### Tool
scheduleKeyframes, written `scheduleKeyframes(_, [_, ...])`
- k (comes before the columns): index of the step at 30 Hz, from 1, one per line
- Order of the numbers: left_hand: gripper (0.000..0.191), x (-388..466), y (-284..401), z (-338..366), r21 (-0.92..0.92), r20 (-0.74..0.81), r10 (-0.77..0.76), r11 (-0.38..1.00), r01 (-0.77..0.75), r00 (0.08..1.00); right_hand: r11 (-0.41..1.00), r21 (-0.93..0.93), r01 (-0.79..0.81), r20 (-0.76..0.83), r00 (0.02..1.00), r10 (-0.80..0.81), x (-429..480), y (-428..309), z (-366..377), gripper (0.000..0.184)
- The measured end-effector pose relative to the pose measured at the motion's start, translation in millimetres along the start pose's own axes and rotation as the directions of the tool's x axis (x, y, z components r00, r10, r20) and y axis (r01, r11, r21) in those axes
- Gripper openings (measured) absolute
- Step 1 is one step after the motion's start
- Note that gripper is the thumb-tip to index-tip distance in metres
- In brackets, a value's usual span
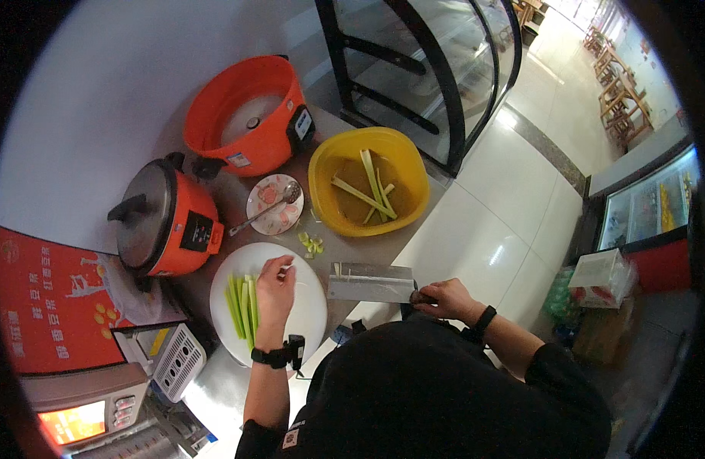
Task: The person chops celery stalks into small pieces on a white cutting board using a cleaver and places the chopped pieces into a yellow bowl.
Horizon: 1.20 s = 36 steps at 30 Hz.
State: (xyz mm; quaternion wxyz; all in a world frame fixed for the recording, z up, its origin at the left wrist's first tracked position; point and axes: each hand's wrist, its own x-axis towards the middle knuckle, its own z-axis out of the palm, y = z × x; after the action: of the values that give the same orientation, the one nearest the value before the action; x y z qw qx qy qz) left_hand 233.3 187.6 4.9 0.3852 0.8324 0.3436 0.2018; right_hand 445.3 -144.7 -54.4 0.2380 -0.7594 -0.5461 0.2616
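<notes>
A cleaver (pixel 381 290) is gripped at its handle by my right hand (pixel 451 299). Its broad blade lies flat to the view beside the white round board (pixel 306 304), and small pale slivers show on it. My left hand (pixel 275 295) is over the board with curled fingers, and whether something small is between them I cannot tell. Several green celery stalks (pixel 243 307) lie side by side on the board, partly hidden by that hand. Further off, a yellow basin (pixel 324 206) holds water and several pale celery pieces (pixel 372 183).
Celery scraps (pixel 311 245) lie on the counter (pixel 364 246) near a patterned plate (pixel 266 221) with a slotted spoon (pixel 292 193). An orange lidded cooker (pixel 177 221) and an open orange pot (pixel 243 109) stand by the wall. A glass display case (pixel 407 57) rises behind the basin.
</notes>
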Motion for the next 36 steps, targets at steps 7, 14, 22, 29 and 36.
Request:
scheduleKeyframes(7, [0.038,85,59,99,0.085,0.427,0.061,0.991,-0.108,0.902,0.993,-0.019,-0.113,-0.053,0.992,0.112,-42,17,-17,0.027])
scheduleKeyframes(14, [0.05,144,42,206,0.193,0.62,-0.062,0.978,-0.076,0.782,0.98,0.03,-0.199,-0.143,0.969,0.201,-77,36,-21,0.027])
scheduleKeyframes(22, [0.026,150,51,190,0.23,0.51,-0.22,0.966,0.114,0.832,0.977,0.072,-0.199,-0.167,0.964,0.208,-81,47,-17,0.025])
scheduleKeyframes(29, [0.027,78,33,87,-0.554,0.463,-0.408,0.56,0.616,0.787,0.991,0.052,-0.125,-0.104,0.986,0.129,-51,30,-19,0.026])
scheduleKeyframes(36, [0.035,-26,-35,-7,-0.769,0.639,-0.135,-0.121,0.628,0.757,0.999,0.054,0.001,-0.093,0.996,0.004,-15,9,0,0.024])
